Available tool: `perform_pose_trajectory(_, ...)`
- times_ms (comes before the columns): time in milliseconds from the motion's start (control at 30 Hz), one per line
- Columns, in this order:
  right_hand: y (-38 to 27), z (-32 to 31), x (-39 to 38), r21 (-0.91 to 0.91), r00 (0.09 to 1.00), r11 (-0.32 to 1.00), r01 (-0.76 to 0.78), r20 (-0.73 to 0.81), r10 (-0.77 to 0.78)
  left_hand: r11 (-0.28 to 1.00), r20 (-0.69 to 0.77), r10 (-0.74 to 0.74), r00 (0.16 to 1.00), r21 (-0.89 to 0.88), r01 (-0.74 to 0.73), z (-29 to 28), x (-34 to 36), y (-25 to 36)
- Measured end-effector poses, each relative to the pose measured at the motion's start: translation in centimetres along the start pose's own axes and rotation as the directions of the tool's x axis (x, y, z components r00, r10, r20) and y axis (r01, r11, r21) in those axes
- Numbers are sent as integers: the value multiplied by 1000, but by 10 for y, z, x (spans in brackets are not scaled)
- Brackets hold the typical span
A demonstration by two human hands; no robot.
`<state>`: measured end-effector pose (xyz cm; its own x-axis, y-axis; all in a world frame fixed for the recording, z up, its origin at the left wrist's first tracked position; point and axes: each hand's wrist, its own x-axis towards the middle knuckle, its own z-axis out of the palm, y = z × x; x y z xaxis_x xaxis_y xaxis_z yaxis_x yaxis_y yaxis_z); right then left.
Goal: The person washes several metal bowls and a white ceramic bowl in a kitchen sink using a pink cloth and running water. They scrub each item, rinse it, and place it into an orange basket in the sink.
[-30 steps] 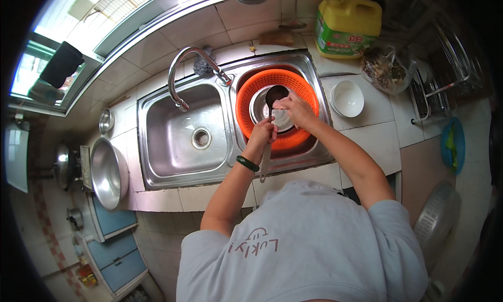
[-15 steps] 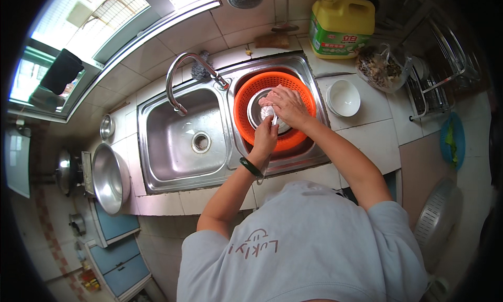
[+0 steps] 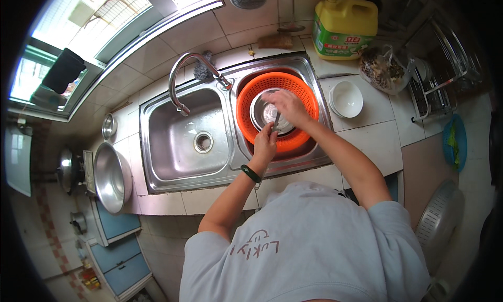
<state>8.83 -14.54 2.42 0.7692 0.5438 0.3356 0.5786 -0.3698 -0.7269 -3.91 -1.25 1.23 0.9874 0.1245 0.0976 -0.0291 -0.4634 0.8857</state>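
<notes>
An orange perforated basket sits in the right sink basin, with a round steel bowl inside it. Pale pinkish stuff shows in the bowl; I cannot make out its form. My left hand, at the bowl's near edge, pinches the handle of a thin utensil that points into the bowl. Its working end is unclear. Over the bowl's right part, my right hand is smeared by motion, its fingers reaching left; whether they grip anything does not show.
Left of the basket lies the other steel basin, under a curved faucet. White bowls, a yellow detergent jug, a clear bag of dark pieces and a wire rack stand to the right. A large metal basin stands left.
My right hand has lifted off the pink, meat-like lump it was pressing and shifted slightly; that lump no longer shows clearly. My left hand still pinches the utensil, now looking darker and tilted differently.
</notes>
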Motion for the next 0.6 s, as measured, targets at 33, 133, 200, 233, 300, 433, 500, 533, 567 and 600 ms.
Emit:
perform_pose_trajectory(33, -7, 4, -8, -276, 977, 943, 187, -51, -208, 1000, -23, 15, 1000, 24, -15, 1, 2, -2)
perform_pose_trajectory(133, -15, 10, -12, -374, 991, 925, 68, -82, -107, 998, 0, 0, 1000, 69, 0, 1, 3, -4)
perform_pose_trajectory(200, -7, 4, -4, -431, 1000, 902, 8, -15, -16, 994, 47, -14, 999, 106, 9, 1, -1, -2)
perform_pose_trajectory(233, 0, 0, 3, -252, 973, 950, -186, 84, 213, 992, 74, -11, 997, 130, 1, 3, -3, 0)
perform_pose_trajectory(300, 19, -11, 20, 38, 693, 773, -633, 472, 545, 988, 93, 15, 996, 153, -29, 7, -8, 1)
perform_pose_trajectory(433, 43, -13, 14, 543, 679, 431, -721, 426, 598, 997, 67, 29, 997, 73, -34, 13, -11, -6)
perform_pose_trajectory(500, 47, -10, -4, 666, 669, 297, -684, 410, 620, 993, 40, -74, 996, -85, 77, 14, -7, -13)
perform_pose_trajectory(533, 43, -2, -11, 687, 662, 309, -658, 333, 671, 982, 14, -49, 999, -180, 50, 14, -4, -15)
perform_pose_trajectory(567, 39, 8, -13, 739, 666, 319, -594, 230, 709, 960, 29, -97, 995, -262, 101, 13, 0, -18)
perform_pose_trajectory(600, 33, 16, -14, 715, 708, 430, -552, 129, 694, 918, 59, -156, 986, -360, 166, 13, 2, -21)
